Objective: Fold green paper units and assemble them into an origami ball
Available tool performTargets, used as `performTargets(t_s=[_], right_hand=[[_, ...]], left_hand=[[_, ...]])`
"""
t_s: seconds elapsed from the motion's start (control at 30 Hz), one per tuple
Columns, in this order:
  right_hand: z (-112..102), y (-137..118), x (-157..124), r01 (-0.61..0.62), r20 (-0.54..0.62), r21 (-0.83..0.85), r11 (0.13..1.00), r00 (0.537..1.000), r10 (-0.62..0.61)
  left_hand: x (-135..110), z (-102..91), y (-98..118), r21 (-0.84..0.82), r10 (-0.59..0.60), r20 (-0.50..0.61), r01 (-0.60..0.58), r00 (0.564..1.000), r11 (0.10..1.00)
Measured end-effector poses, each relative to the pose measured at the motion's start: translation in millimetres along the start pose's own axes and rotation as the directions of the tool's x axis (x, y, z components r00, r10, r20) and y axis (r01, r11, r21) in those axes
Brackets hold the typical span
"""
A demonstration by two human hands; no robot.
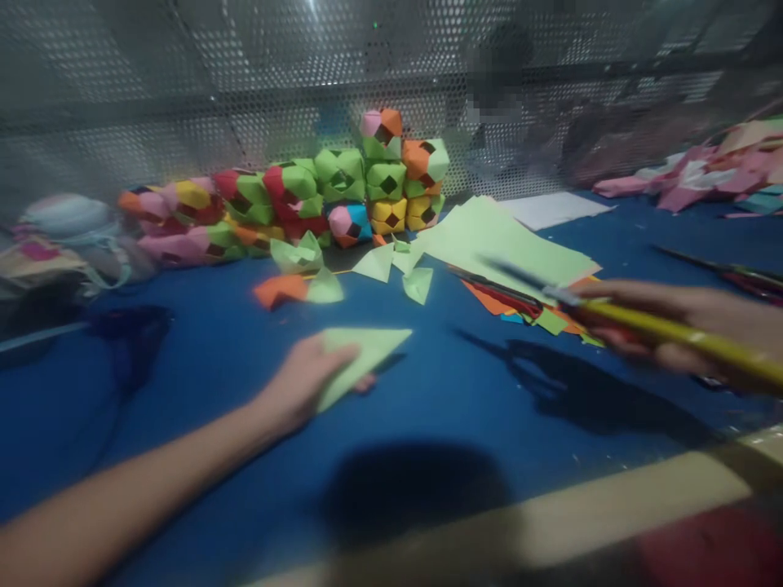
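My left hand (311, 371) is closed on a folded light-green paper triangle (367, 350), thumb on top and fingertips showing beneath its right side. Over at the right, my right hand (666, 322) grips a long yellow-handled tool (642, 320). Its slim grey tip, blurred by motion, points left over a stack of light-green paper sheets (495, 240). Small folded green pieces (418, 285) and an orange-and-green one (281, 291) lie beyond my left hand. Beside the stack is a thin black-and-red object (502, 292).
Paper cubes (339, 175) of several colours are piled along the back, before a perforated metal screen (306, 57). Pink folded paper (703, 175) and a dark, slender tool (703, 259) lie at right. A pale bag-like item (73, 220) stands left on the blue tabletop (232, 473).
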State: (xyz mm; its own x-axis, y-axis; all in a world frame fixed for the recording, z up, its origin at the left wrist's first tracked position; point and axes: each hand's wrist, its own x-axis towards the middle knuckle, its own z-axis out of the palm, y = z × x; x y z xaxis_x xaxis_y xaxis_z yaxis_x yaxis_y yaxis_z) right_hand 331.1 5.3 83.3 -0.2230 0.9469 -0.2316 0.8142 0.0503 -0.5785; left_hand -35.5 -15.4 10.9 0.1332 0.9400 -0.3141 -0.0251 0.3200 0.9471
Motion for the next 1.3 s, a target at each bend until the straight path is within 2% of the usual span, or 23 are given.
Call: performTargets(t_s=[0.03, 0.13, 0.27, 0.33, 0.5, 0.87, 1.3], right_hand=[[14.7, -10.2, -0.1, 0.029, 0.123, -0.012, 1.000, 0.992, -0.027], [49.2, -32.3, 0.7, 0.015, 0.313, 0.027, 1.000, 0.950, -0.023], [66.6, -34.4, 3.7, 0.034, 0.349, 0.236, 0.971, 0.930, -0.117], [66.6, -33.1, 5.0, 0.028, 0.363, 0.266, 0.964, 0.923, -0.127], [62.1, -45.6, 8.3, 0.055, 0.363, 0.214, 0.975, 0.923, -0.132], [60.1, -56.3, 13.5, 0.054, 0.437, 0.273, 0.960, 0.882, -0.174], [57.9, -57.3, 13.8, 0.054, 0.436, 0.239, 0.970, 0.886, -0.157]], left_hand=[[-0.7, 0.6, 0.6, -0.005, 0.002, 0.007, -0.002, 1.000, 1.000], [-2.1, 2.1, 2.8, -0.036, 0.008, 0.022, -0.007, 1.000, 0.999], [-3.5, 3.8, 5.6, -0.072, -0.004, 0.020, 0.005, 1.000, 0.997], [-4.2, 4.2, 5.9, -0.074, -0.017, 0.031, 0.019, 0.999, 0.997], [-4.4, 3.4, 3.0, -0.052, -0.042, 0.061, 0.045, 0.997, 0.998], [-2.8, 2.3, 1.7, -0.025, -0.067, 0.076, 0.069, 0.995, 0.997], [-2.7, 2.2, 1.0, 0.002, -0.074, 0.091, 0.075, 0.993, 0.997]])
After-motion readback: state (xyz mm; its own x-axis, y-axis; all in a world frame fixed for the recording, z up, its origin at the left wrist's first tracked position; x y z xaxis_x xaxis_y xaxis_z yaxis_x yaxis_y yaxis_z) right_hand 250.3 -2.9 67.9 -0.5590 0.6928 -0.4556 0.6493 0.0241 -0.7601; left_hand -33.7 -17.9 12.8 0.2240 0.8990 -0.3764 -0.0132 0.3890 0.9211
